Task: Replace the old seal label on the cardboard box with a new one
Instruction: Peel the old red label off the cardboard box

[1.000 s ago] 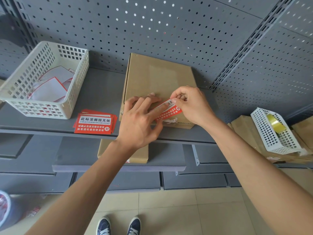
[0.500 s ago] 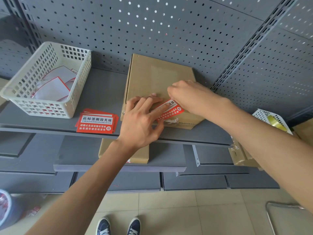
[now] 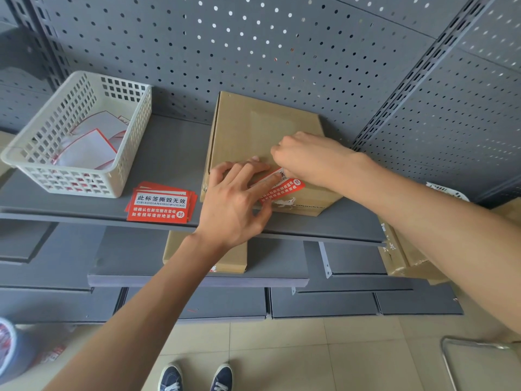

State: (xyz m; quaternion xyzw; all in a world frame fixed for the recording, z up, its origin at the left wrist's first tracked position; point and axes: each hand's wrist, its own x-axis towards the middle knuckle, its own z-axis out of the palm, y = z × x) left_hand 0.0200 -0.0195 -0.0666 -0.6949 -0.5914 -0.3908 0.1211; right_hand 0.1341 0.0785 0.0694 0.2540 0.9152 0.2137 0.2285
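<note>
the left hand [image 3: 234, 204] lies with straight fingers flat on the red seal label [image 3: 284, 190], pinning it over the front top edge of the cardboard box [image 3: 253, 128], which sits on the grey shelf [image 3: 158, 153]. the right hand [image 3: 307, 156] curls its fingers at the label's far end, just beyond the left fingertips, but whether it pinches the label or only presses there i cannot tell.

the risk, as i judge it: if the far end goes down while the left fingers slip, the label sets crooked or traps a crease at the box edge, and pulling it back would likely tear it.

against the frame a second ago, the right hand has rolled over, knuckles up, and its forearm now hides the small basket to the right. the spare labels [image 3: 160, 204] left of the left hand lie as before.
</note>
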